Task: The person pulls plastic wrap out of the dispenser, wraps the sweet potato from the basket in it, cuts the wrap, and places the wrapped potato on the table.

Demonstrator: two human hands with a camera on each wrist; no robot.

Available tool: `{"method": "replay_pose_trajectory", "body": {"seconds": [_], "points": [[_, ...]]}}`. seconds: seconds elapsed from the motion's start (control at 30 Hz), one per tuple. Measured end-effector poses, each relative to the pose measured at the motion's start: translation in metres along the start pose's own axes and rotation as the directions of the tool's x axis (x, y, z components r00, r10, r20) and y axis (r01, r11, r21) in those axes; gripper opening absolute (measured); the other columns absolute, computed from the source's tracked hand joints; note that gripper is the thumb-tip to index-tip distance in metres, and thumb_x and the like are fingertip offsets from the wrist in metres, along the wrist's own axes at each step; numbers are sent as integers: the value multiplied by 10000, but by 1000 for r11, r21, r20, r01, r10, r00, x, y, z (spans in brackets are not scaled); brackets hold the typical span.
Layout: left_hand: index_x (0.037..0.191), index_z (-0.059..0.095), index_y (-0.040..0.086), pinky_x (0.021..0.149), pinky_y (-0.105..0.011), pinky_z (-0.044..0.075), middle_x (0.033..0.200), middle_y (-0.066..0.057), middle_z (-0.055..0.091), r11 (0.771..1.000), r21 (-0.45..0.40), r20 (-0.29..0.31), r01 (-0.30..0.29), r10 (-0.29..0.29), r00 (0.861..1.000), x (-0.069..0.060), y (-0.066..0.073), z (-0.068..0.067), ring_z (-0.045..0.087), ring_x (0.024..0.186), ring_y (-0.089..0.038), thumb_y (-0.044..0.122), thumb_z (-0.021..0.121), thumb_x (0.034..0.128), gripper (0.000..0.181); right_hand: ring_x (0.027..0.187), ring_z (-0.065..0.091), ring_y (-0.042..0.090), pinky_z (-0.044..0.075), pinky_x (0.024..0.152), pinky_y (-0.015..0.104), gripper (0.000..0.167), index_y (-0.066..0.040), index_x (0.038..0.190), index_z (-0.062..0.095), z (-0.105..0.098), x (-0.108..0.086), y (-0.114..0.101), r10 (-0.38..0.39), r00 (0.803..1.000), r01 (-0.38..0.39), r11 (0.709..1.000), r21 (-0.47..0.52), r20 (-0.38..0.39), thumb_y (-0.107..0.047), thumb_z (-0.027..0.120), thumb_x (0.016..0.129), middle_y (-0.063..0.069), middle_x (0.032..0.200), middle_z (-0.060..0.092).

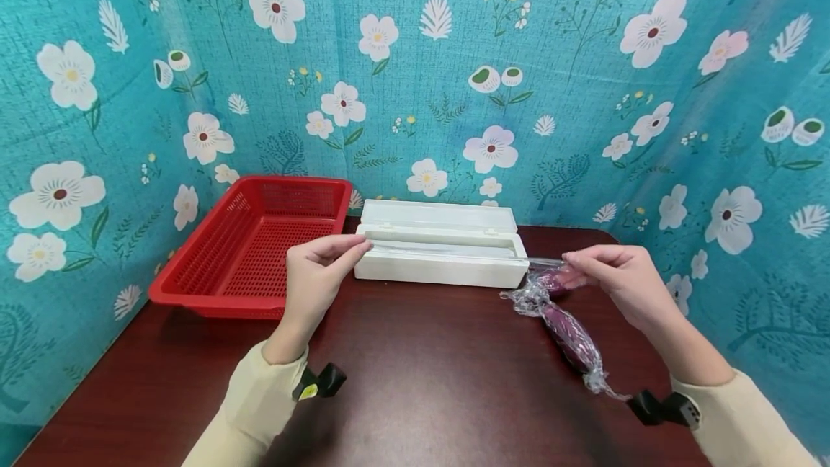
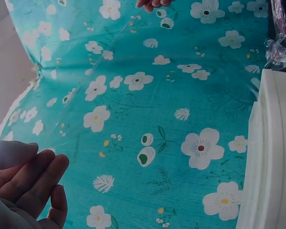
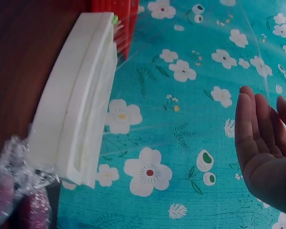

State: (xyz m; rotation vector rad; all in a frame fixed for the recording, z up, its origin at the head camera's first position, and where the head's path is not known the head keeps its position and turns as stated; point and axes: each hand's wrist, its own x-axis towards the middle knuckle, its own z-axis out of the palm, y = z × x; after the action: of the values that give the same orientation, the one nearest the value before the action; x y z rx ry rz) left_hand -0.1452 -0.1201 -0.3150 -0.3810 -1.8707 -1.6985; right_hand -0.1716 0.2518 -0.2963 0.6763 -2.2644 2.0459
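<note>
A sheet of clear film (image 1: 441,249) stretches between the two hands above an open white box (image 1: 441,270). My left hand (image 1: 318,272) pinches the film's left end between thumb and fingertips; the left wrist view shows this hand (image 2: 31,183) at the lower left. The film's right end is pinched by my right hand (image 1: 612,276), seen from the side in the right wrist view (image 3: 267,143). Just beneath and beside the right hand lie purple items wrapped in crinkled film (image 1: 572,337), next to the box's right end.
A red perforated basket (image 1: 220,301) stands at the back left, beside the box. Behind everything hangs a teal flowered cloth (image 1: 402,128). The dark red-brown tabletop (image 1: 415,373) extends in front of the box.
</note>
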Motion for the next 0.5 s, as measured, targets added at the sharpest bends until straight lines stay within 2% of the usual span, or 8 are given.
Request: {"method": "replay_pose_trajectory", "body": {"seconds": [0.2, 0.37, 0.5], "points": [[907, 703, -1, 691, -256, 502, 840, -96, 677, 998, -12, 11, 57, -57, 998, -27, 0, -4, 643, 765, -165, 69, 709, 750, 172, 612, 636, 208, 517, 601, 295, 158, -3, 862, 699, 6, -24, 15, -4, 1000, 3, 995, -103, -13, 62, 557, 836, 78, 714, 665], [870, 712, 13, 608, -234, 499, 782, -57, 681, 993, 53, 15, 107, -108, 994, -48, 0, -8, 636, 696, -132, 64, 732, 724, 156, 598, 633, 199, 516, 570, 307, 139, 30, 861, 685, 13, -45, 32, 15, 1000, -13, 993, -117, 18, 91, 570, 812, 104, 702, 660], [823, 711, 20, 530, -210, 476, 714, -56, 673, 987, 80, 41, 140, -143, 989, -65, -4, -10, 628, 627, -125, 19, 728, 714, 111, 591, 632, 203, 515, 549, 336, 180, -22, 860, 697, 17, -61, 46, 54, 997, -49, 995, -83, 52, 96, 572, 806, 129, 693, 653]]}}
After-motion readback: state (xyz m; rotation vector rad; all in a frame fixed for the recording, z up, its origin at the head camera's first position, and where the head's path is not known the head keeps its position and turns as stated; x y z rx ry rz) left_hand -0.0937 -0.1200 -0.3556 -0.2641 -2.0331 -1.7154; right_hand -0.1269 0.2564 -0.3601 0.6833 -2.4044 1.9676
